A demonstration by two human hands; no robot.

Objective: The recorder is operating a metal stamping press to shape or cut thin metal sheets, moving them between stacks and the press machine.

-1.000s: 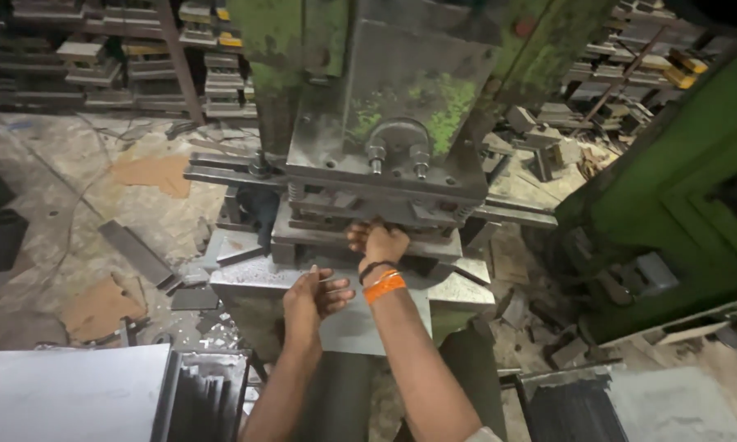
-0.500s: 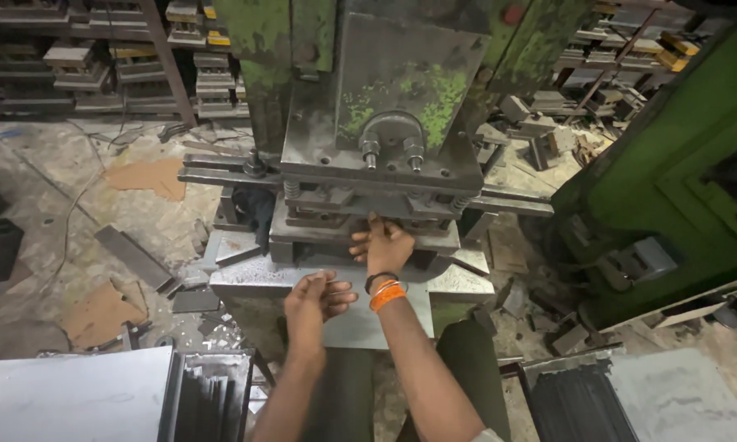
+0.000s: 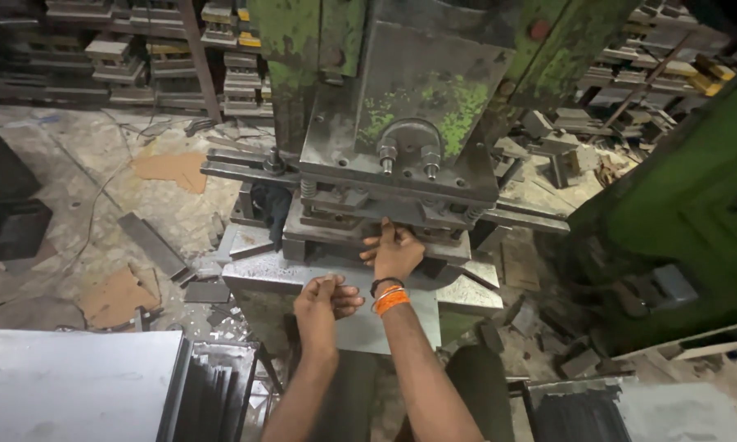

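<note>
A: Station one, view from the head camera. What has the right hand [image 3: 397, 252] got?

B: It reaches forward into the gap of the press [image 3: 401, 123], fingers spread flat, palm down on the steel plate [image 3: 348, 266] that lies on the press bed. Fingertips are at the mouth of the die block [image 3: 385, 214], touching or just short of it; I cannot tell which. An orange band [image 3: 391, 301] and a dark one sit on that wrist.

A: Is it clamped on anything?

B: No. Open, pressing or resting, nothing gripped.

A: And the left hand [image 3: 323, 301]?

B: Nearer the body than the right, just beside its wrist. Fingers curled in, thumb against them, at the near part of the same plate. It looks pinched on the sheet's edge, but the fingers hide the contact, so whether it grips I cannot tell.

A: Where does the plate run?

B: From under the right palm back toward the body, past the left hand, overhanging the front of the bed.

A: Surroundings?

B: Left of the left hand, down low, a stack of grey sheets [image 3: 74, 385] with thin dark strips [image 3: 213, 393] standing on edge beside it. Beyond that, floor with cardboard scraps [image 3: 119, 295] and metal offcuts. Far right of the right hand, a green machine frame [image 3: 679, 205]. Behind the press, shelves [image 3: 123, 49] of metal blocks.
</note>
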